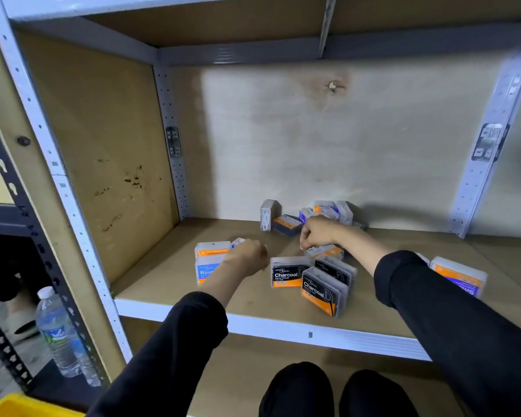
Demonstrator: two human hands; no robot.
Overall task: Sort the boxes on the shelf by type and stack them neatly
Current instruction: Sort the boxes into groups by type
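Mid-sort: right hand [316,233] grip pinches orange-white box [327,251] just behind Charcoal boxes [286,275]; left hand [248,254] grip left of them, cannot tell; next likely needs lift to matching stack

The brown shelf board [169,284] filled the lower frame. On it sat blue Round boxes [206,266] centre left, black Charcoal boxes [286,275] at centre, a white-orange box [325,251] just behind them, a loose pile [328,210] at the back, and a purple-orange box [459,276] at right.

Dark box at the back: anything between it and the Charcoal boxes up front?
Nothing visible. Bare shelf runs from the dark box to the Charcoal boxes; the right hand, pinching an orange-labelled box, sits beside that path.
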